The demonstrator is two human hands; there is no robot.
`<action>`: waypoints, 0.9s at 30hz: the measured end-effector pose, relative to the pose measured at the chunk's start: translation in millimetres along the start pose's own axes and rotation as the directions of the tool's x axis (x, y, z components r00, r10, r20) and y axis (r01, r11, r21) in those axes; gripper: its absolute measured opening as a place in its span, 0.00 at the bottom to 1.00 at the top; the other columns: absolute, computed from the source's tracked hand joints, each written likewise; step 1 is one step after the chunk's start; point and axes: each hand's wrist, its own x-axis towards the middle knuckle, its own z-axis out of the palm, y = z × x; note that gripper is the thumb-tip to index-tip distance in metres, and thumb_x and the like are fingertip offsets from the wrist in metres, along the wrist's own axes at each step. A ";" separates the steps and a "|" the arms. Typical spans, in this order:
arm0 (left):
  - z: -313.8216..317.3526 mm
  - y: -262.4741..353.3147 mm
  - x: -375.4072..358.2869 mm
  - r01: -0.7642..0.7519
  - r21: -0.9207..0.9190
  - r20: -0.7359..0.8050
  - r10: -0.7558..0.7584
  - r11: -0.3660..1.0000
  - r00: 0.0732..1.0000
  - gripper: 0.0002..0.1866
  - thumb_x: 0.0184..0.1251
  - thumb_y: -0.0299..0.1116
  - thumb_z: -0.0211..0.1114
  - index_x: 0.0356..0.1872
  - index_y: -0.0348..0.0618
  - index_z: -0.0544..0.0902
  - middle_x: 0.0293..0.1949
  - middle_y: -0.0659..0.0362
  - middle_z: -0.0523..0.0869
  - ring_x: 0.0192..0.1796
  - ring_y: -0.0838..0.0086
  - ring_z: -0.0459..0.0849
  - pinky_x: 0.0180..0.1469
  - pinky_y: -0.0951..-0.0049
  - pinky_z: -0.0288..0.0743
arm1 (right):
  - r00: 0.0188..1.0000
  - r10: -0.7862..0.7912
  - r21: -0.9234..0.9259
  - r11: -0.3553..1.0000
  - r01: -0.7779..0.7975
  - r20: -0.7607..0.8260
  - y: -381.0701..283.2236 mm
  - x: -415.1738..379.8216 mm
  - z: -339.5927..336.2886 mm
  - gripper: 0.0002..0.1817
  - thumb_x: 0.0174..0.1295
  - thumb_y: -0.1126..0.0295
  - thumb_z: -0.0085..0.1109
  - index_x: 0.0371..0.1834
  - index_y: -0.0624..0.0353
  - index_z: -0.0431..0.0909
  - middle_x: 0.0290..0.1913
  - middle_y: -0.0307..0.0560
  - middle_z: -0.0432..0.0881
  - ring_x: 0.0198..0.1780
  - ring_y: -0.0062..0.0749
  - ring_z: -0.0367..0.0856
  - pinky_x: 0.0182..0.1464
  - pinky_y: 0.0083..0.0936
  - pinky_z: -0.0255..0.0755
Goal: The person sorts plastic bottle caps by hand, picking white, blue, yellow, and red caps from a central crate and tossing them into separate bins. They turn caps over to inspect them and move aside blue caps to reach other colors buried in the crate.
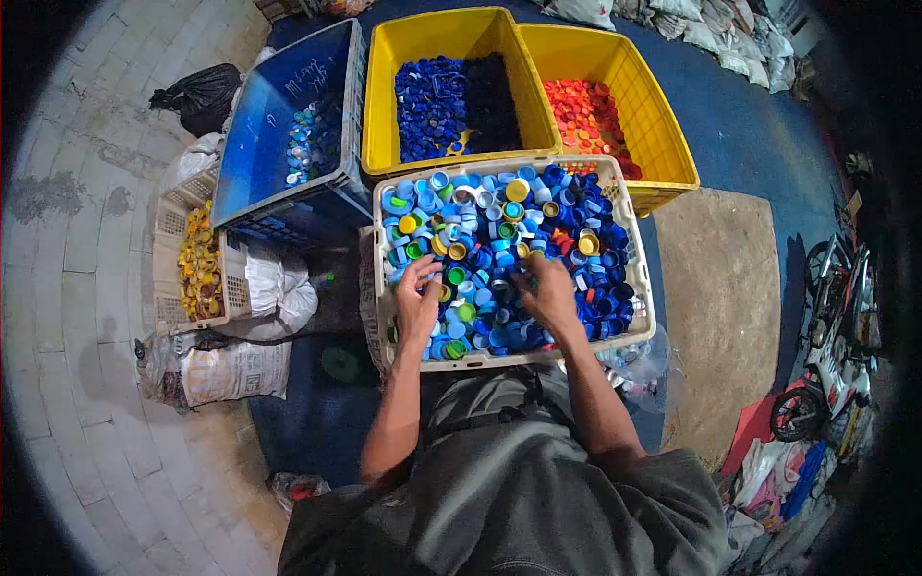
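Note:
A white plastic crate (637,252) full of loose bottle caps (499,257) stands in front of my body. Most caps are light or dark blue, with some green, yellow, white and red ones among them. On the left side of the crate, my left hand (418,300) rests over the light blue and green caps, its fingers apart and slightly bent. My right hand (550,296) reaches into the caps right of the middle, with its fingers curled inward. Its fingertips are partly hidden, and I cannot make out what lies between them.
Behind the crate stand a blue bin (252,158) with pale caps, a yellow bin (382,101) with dark blue caps and another yellow bin (663,130) with red-orange caps. A basket (171,226) of yellow caps and sacks (235,372) are at left; a bike (816,384) is at right.

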 end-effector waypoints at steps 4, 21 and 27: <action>7.9 -4.3 -2.2 -0.036 -0.050 -0.094 0.031 0.998 0.995 0.14 0.68 0.26 0.59 0.53 0.37 0.77 0.46 0.54 0.84 0.50 0.72 0.81 0.55 0.70 0.71 | 0.968 -0.246 -0.137 0.962 0.237 -0.049 -36.0 29.4 31.7 0.15 0.46 0.72 0.65 0.38 0.59 0.75 0.35 0.52 0.83 0.41 0.53 0.76 0.43 0.45 0.70; 14.4 -10.1 9.3 -0.110 0.038 -0.111 0.113 0.993 0.987 0.14 0.63 0.29 0.64 0.49 0.38 0.78 0.38 0.56 0.86 0.36 0.74 0.80 0.41 0.74 0.74 | 0.996 0.031 0.344 0.939 0.000 -0.084 -21.3 27.1 8.8 0.10 0.56 0.72 0.65 0.39 0.64 0.80 0.34 0.53 0.85 0.36 0.43 0.85 0.43 0.33 0.76; 24.3 3.6 31.8 -0.463 0.621 0.267 0.385 0.633 0.883 0.22 0.58 0.22 0.63 0.55 0.42 0.78 0.46 0.54 0.86 0.44 0.60 0.78 0.50 0.64 0.71 | 0.974 0.188 0.363 0.923 -0.130 -0.130 -2.7 1.0 -3.1 0.10 0.58 0.72 0.64 0.40 0.64 0.80 0.34 0.53 0.85 0.36 0.38 0.84 0.41 0.29 0.76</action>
